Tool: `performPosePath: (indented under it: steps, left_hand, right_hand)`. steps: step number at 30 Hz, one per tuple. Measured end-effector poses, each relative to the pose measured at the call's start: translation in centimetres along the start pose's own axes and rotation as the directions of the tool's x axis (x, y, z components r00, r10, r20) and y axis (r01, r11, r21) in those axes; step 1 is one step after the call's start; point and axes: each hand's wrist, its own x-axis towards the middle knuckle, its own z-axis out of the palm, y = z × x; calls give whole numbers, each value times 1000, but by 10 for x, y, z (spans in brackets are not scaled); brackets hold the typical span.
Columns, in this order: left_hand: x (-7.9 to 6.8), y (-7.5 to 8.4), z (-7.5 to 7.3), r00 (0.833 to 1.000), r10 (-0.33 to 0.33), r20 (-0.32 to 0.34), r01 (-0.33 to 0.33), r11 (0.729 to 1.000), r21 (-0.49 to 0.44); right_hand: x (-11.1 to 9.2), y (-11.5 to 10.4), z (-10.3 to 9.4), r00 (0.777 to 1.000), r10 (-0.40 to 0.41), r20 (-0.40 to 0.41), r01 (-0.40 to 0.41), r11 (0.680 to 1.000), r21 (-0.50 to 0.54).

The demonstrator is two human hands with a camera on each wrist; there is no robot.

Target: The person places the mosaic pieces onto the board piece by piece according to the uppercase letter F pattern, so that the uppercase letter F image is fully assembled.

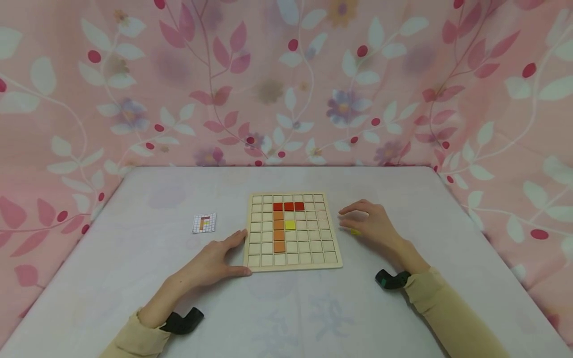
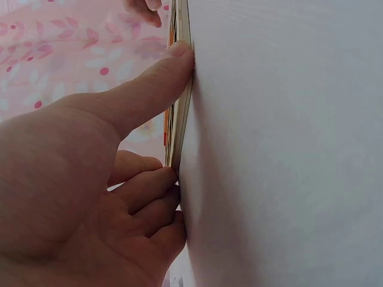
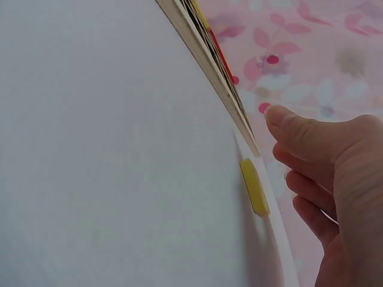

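Note:
A wooden grid board (image 1: pixel 313 268) lies flat on the table. Three red tiles (image 1: pixel 288 206) form a row in it, with a column of several orange tiles (image 1: pixel 279 246) below the left one and one yellow tile (image 1: pixel 290 224) beside that column. My left hand (image 1: pixel 210 261) touches the board's left side, thumb at the near corner and fingertips farther up the edge. To the right of the board my right hand (image 1: pixel 373 223) hovers with loosely bent fingers, holding nothing. Under it a loose yellow tile (image 3: pixel 255 187) lies on the table, apart from the fingertips.
Left of the board lies a small paper card (image 1: pixel 204 223) printed with a coloured grid pattern. A white cloth covers the table (image 1: pixel 295 318). Pink floral fabric (image 1: pixel 268 89) hangs behind and at both sides. Each wrist wears a black camera mount (image 1: pixel 183 321).

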Motion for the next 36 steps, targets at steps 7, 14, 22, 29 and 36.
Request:
performPosePath:
  steps: [7, 14, 22, 29, 36]
  left_hand:
    - [0, -1, 1, 1000, 3, 2, -3, 1000, 2]
    - [0, 0, 0, 1000, 1, 4, -1, 1000, 1]
    - [-1, 1, -1, 1000, -12, 7, 12, 1000, 14]
    - [-1, 1, -1, 1000, 1, 1, -1, 1000, 9]
    - [-1, 2, 0, 1000, -1, 5, 1, 1000, 8]
  right_hand:
    - [-13, 17, -18, 999, 33, 7, -32, 999, -39]
    - [-25, 32, -27, 998, 34, 56, -32, 998, -46]
    - [-28, 34, -26, 999, -1, 42, 1, 1000, -14]
    - [-29, 35, -26, 999, -36, 25, 36, 999, 6]
    - [-29, 35, -26, 999, -39, 17, 39, 999, 9]
